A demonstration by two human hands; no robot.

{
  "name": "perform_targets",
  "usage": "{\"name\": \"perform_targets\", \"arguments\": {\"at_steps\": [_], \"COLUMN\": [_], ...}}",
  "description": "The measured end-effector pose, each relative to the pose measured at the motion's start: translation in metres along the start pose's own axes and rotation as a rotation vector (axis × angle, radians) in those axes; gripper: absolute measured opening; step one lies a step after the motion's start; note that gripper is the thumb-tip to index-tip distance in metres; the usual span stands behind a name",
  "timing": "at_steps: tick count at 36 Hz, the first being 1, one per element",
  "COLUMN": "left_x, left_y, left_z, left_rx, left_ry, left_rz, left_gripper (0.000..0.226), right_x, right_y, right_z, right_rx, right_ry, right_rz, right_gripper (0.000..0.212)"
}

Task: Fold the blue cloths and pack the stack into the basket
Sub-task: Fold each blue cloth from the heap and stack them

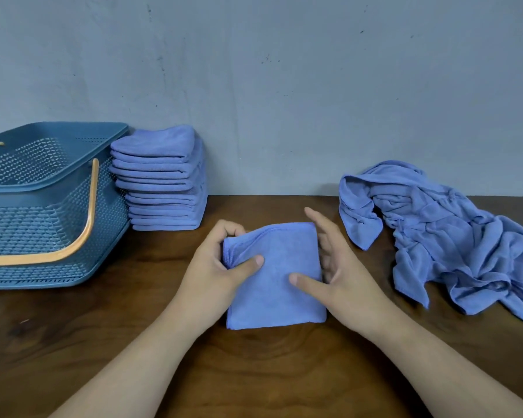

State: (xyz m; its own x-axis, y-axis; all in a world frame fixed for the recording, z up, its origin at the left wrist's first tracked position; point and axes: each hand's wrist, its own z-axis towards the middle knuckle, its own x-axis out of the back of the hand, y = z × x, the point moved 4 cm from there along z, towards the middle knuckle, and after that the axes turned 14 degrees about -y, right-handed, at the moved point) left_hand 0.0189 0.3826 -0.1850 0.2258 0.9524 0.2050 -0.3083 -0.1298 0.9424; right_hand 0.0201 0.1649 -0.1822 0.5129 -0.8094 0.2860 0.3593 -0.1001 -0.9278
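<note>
A folded blue cloth (277,294) lies on the wooden table in front of me. My left hand (221,267) pinches its upper left corner, thumb on top and fingers curled under the edge. My right hand (338,267) holds its right edge, thumb lying on the cloth and fingers straight along the side. A tall stack of folded blue cloths (160,179) stands against the wall at the back left. Beside it on the left is the blue mesh basket (40,224) with an orange handle. A heap of unfolded blue cloths (447,233) lies at the right.
The brown wooden table (254,372) ends at a grey wall (284,86) close behind the stack and the heap. The basket's orange handle (82,233) hangs down over its near side.
</note>
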Motion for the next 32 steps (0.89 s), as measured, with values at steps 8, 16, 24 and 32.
{"name": "perform_targets", "arguments": {"at_steps": [8,16,24,32], "left_x": [-0.015,-0.022,-0.014,-0.016], "left_y": [0.044,0.045,0.045,0.040], "left_z": [-0.015,-0.023,-0.017,-0.014], "left_rx": [-0.333,-0.520,-0.469,-0.314], "left_ry": [0.057,0.099,0.098,0.114], "left_rz": [0.097,0.222,0.283,0.102], "left_gripper": [0.057,0.041,0.043,0.033], "right_x": [0.014,0.015,0.032,0.016], "right_y": [-0.033,-0.049,-0.054,-0.033], "right_z": [-0.016,-0.019,-0.021,-0.015], "right_rx": [0.301,0.345,0.239,0.108], "right_ry": [0.184,0.085,-0.024,0.017], "right_rz": [-0.304,-0.873,-1.151,-0.408], "right_gripper": [0.056,0.022,0.029,0.038]}}
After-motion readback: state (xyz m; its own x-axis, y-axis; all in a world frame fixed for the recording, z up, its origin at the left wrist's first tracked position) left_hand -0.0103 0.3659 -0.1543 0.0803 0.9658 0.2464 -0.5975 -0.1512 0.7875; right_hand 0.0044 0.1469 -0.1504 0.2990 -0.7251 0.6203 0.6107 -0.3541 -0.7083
